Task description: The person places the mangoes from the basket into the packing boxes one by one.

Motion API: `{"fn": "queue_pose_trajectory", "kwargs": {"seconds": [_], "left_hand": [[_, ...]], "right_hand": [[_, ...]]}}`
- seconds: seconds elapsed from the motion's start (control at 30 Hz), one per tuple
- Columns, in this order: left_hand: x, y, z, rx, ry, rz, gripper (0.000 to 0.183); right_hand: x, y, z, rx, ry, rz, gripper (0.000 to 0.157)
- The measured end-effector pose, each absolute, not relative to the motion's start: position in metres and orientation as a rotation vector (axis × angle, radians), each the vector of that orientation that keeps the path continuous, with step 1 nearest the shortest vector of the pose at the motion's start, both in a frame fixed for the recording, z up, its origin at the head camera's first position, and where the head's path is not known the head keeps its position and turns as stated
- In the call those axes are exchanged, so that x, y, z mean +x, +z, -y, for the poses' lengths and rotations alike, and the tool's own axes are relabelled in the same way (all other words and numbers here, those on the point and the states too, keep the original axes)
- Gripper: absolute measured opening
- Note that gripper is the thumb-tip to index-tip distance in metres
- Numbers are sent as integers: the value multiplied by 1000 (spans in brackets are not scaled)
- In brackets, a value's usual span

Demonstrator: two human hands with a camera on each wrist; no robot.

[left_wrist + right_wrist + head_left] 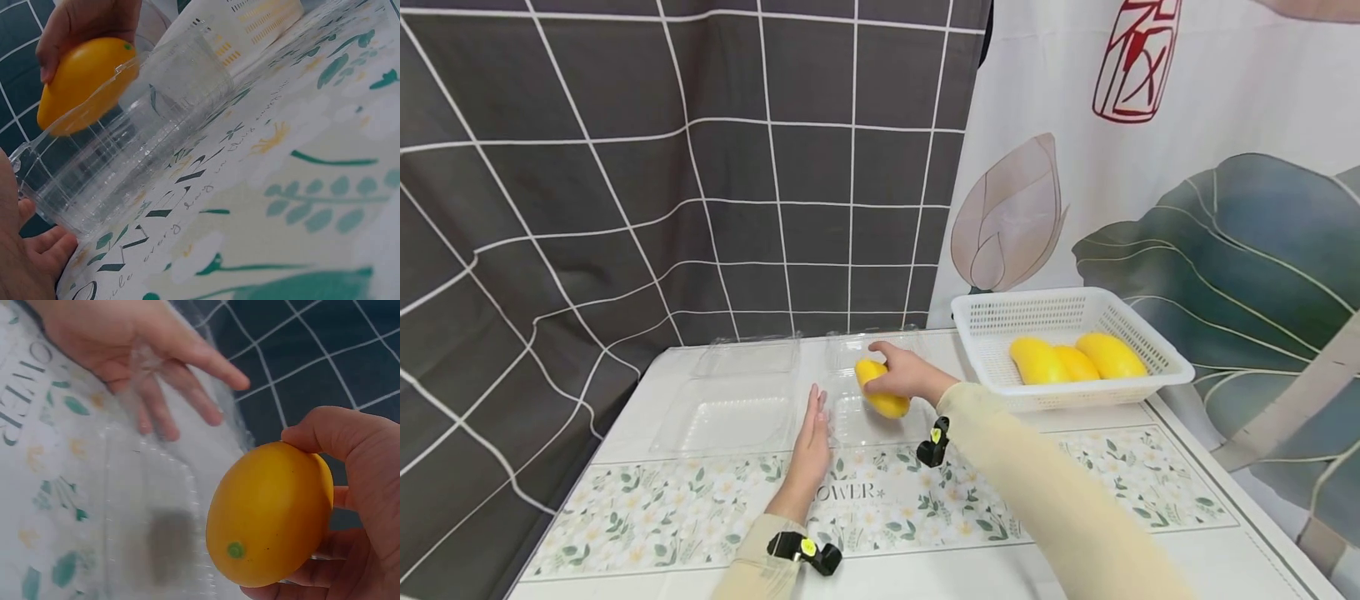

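Ctr of the head view, just above the printed floral strip (1060,500): R hand (908,375) grasps one yellow fruit (886,405), mango-like, over the R clear tray (848,427). Thumb on one side, fingers round the other; R wrist view shows the green-spotted end uncovered, prob. b/c a grip across the middle leaves both ends free. Fruit looks held above the tray floor, w/ a dark patch below it, likely its shadow; can't tell if its low end touches anything.

L hand (811,446), lower ctr, grasps nothing: fingers straight, hand on edge along the tray's L side. Reads as a guard or brace, since thin, light plastic would slide or tip easily; actual contact w/ the wall unclear.

L of that, a 2nd clear tray (730,423), no fruit in it, its lid (747,358) folded back toward the dark gridded curtain (805,183); R tray's lid likewise at the back, presumably so the bases lie uncovered from the person's side.

Right of ctr, white perforated basket (1090,397) w/ three more yellow fruits (1108,357) bunched side by side toward its front. Basket sits on the R arm's side, prob. for a short reach. Both trays side by side on the white table, w/in L hand's range.
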State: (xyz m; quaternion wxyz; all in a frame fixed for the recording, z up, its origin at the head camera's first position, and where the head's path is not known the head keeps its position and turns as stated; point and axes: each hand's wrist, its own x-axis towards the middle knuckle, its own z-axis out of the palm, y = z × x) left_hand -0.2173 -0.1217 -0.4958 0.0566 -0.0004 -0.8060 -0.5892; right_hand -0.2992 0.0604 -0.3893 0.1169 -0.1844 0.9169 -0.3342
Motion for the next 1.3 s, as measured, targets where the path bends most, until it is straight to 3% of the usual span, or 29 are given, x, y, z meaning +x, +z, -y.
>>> {"fn": "queue_pose_trajectory", "kwargs": {"seconds": [0.77,1.3], "left_hand": [[-219,-495,125,-59,-2081,2294,58],[-220,-494,125,-61,-2417,2025,68]], "right_hand": [[-279,-433,-28,-563,-883,-2679,80],[-271,-448,-24,-410,-1007,-2712,78]]}}
